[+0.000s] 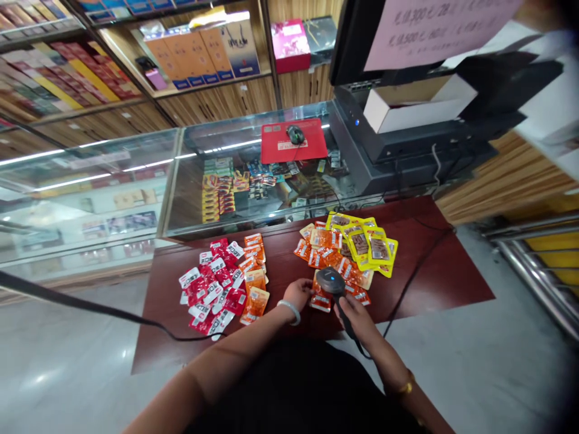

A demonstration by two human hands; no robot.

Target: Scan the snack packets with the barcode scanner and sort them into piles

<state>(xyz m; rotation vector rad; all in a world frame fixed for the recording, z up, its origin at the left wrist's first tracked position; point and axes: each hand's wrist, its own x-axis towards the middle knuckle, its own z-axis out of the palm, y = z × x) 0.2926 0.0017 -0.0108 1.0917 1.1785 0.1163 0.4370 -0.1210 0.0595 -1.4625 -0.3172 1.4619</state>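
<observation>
My right hand (pixel 359 320) is wrapped round the handle of a black barcode scanner (pixel 332 281), which shows a small blue light on its head. Just under the scanner lies an orange snack packet (pixel 321 301), its left edge pinched by the fingers of my left hand (pixel 298 295). Beyond them is a pile of orange snack packets (pixel 323 258), with yellow snack packets (pixel 360 241) heaped to its right. To the left of my left hand are a column of orange packets (pixel 256 303) and a spread of red and white packets (pixel 217 286).
The packets lie on a dark red tabletop (pixel 429 253) against a glass display counter (pixel 190 223). A mouse (pixel 295 134) sits on a red mat (pixel 271 154). At the right stand a monitor (pixel 355 36) and an open white box (pixel 407 123). A black cable (pixel 414 271) crosses the table.
</observation>
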